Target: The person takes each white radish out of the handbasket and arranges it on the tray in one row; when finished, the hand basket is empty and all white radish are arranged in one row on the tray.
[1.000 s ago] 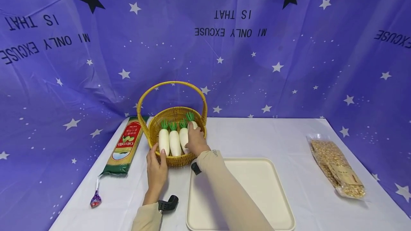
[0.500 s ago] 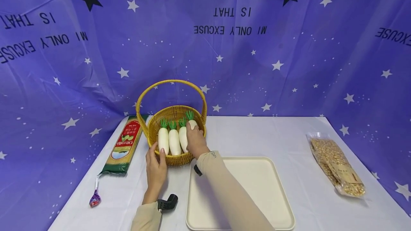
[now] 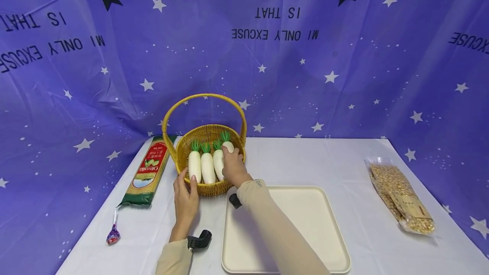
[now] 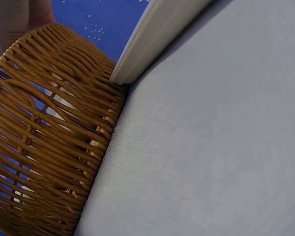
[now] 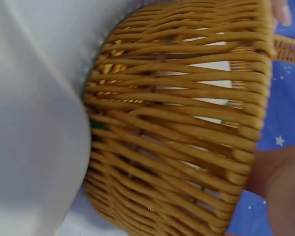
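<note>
A yellow wicker basket with a tall arched handle holds several white radishes with green tops. My right hand reaches over its front right rim and grips the rightmost white radish, whose lower part is hidden under the fingers. Just left of those fingers lies another radish. My left hand rests against the basket's front left rim, thumb and fingers fairly straight. From the left wrist, the woven wall fills the left side. In the right wrist view, part of my right hand shows beyond the rim.
A cream tray lies right of the basket, beneath my right forearm. Left of the basket are a green and gold Olivoilà packet and a wrapped lollipop. A clear bag of corn kernels lies at the far right.
Both hands stay almost in place; the right fingers shift very slightly on the rightmost radish. The basket and the other things have not visibly moved.
</note>
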A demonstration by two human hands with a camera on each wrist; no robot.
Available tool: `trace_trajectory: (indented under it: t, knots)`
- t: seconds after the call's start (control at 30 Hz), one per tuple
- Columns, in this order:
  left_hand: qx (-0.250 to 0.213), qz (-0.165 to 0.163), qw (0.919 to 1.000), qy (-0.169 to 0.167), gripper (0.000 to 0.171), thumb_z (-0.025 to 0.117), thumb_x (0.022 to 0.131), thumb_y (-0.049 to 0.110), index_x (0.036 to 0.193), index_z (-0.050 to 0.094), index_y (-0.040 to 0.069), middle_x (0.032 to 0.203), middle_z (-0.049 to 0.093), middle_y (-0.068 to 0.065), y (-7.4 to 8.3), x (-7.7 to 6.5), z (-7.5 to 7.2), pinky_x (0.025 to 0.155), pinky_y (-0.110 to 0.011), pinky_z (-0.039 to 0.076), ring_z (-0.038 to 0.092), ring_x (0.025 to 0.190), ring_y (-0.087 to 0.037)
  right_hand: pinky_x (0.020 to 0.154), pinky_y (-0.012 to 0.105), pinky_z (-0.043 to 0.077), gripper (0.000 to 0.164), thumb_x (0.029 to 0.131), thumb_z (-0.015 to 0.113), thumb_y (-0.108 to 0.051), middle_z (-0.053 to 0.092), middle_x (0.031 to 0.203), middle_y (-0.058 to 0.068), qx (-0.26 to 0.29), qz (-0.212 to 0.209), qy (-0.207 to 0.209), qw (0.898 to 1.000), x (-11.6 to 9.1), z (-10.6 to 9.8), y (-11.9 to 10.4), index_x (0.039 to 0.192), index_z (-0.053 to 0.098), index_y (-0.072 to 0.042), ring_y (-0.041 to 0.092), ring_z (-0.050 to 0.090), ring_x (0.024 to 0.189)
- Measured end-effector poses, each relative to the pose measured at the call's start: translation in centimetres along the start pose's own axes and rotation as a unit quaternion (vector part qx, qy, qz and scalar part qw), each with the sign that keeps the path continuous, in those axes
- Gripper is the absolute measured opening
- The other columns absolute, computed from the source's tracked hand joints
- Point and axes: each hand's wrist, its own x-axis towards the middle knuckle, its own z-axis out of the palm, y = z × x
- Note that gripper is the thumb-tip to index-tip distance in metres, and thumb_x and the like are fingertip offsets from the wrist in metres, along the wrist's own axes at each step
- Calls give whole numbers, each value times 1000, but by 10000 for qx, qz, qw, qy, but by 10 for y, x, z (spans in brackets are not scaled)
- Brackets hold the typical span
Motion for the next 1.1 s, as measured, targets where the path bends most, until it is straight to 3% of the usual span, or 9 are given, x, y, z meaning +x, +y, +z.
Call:
trace_trajectory:
  t: [0.17,0.4,0.57,0.67,0.7,0.8,0.93,1.1]
  knots:
    - [0,-25,10000,-4,46,39,95,40,135,36,17,136,37,-15,1,0,0,99,-51,31,36,127,-33,69,40,48,70,80,60,-3,30,135,30,654,239,-260,9972,0,-6,1,140,32,-24,44,45,115]
    - [-36,-65,10000,-10,46,39,95,40,135,36,18,136,36,-15,1,1,0,100,-51,30,35,128,-33,87,44,45,65,81,59,-10,41,129,31,766,-391,-541,9948,3,-14,7,140,33,-17,41,43,119]
    - [-64,-100,9999,-25,45,40,95,41,134,36,19,136,36,-15,2,1,0,99,-52,31,36,127,-34,97,40,39,59,83,57,-11,55,124,19,812,-694,-944,9898,6,-19,11,139,37,-16,32,36,129]
    - [-72,-97,9999,-56,45,39,95,41,134,36,19,137,36,-15,2,1,1,99,-52,31,36,127,-34,96,36,38,53,85,55,-11,55,126,15,975,-761,-1180,9853,7,-23,13,136,41,-15,28,45,119]
    - [-79,-96,9999,-66,45,39,95,41,134,36,19,137,36,-15,2,1,2,99,-52,31,36,127,-34,93,36,39,51,85,53,-12,52,130,14,1102,-744,-1290,9827,7,-25,14,136,42,-14,29,48,114]
    - [-75,-82,9999,-77,45,39,95,41,134,36,19,137,35,-15,2,1,2,99,-52,31,36,127,-34,89,34,39,48,89,48,-14,42,139,12,1618,-590,-1600,9720,7,-29,19,137,41,-13,26,47,117]
    - [-54,-65,10000,-24,44,39,95,40,134,37,19,137,36,-16,2,0,1,99,-52,31,36,127,-34,104,36,34,47,92,43,-16,34,145,10,2431,-499,-1906,9498,8,-31,26,139,36,-10,24,29,135]
    - [-52,-71,10000,-23,45,39,95,40,134,36,18,137,36,-16,2,1,0,98,-52,31,36,127,-34,105,38,32,49,91,41,-11,31,146,10,3256,-532,-1964,9233,12,-27,33,139,34,-8,25,30,134]
